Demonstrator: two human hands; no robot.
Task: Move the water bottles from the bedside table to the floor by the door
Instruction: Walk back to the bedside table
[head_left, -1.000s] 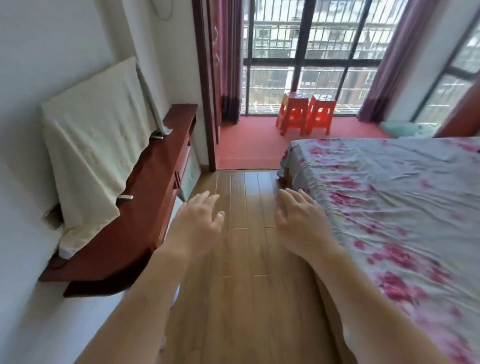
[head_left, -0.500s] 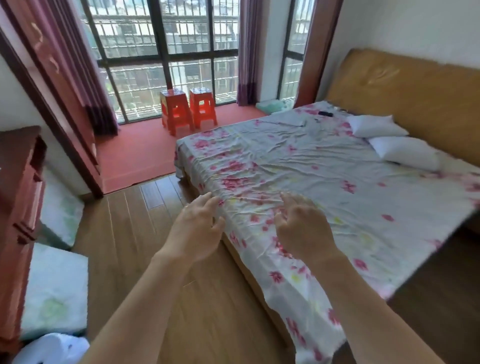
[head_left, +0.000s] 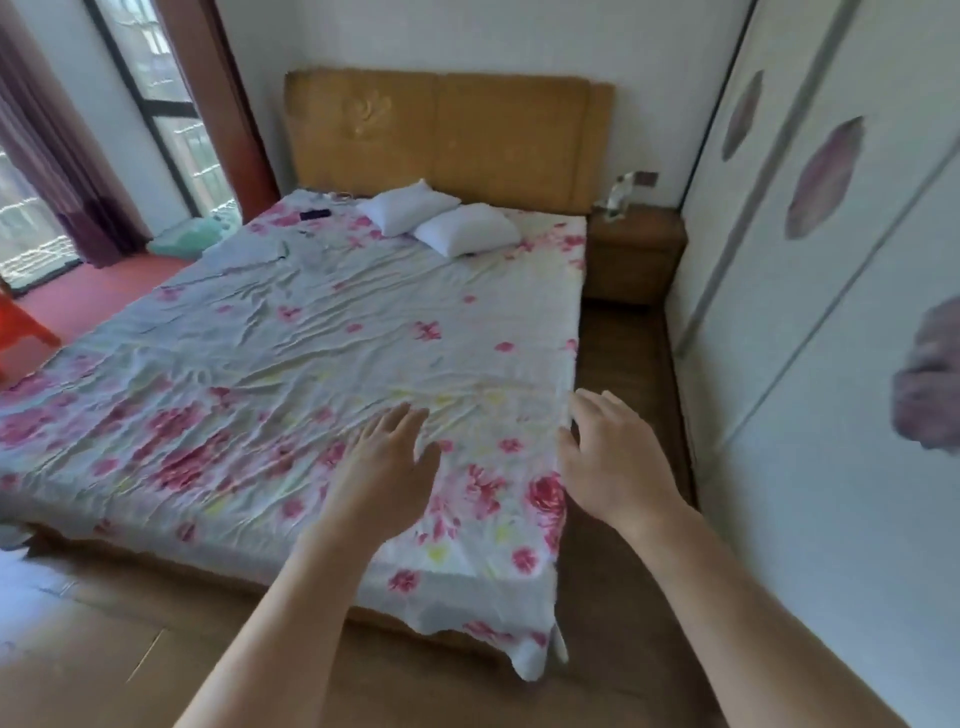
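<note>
A brown wooden bedside table (head_left: 636, 254) stands in the far right corner, between the bed and the wardrobe. Clear water bottles (head_left: 617, 195) stand on its top, blurred and small, so their number is unclear. My left hand (head_left: 387, 457) and my right hand (head_left: 608, 457) are held out in front of me over the near corner of the bed, fingers straight and loose, holding nothing. Both hands are far from the table.
A wide bed (head_left: 311, 364) with a floral sheet, two white pillows (head_left: 441, 221) and a tan headboard fills the middle. A white sliding wardrobe (head_left: 831, 312) lines the right. A narrow strip of wooden floor (head_left: 623, 374) runs between them to the table.
My view has swung right, from the balcony windows and the bed's left side to the headboard, bedside table and wardrobe. Both hands stay open and held out in front.
</note>
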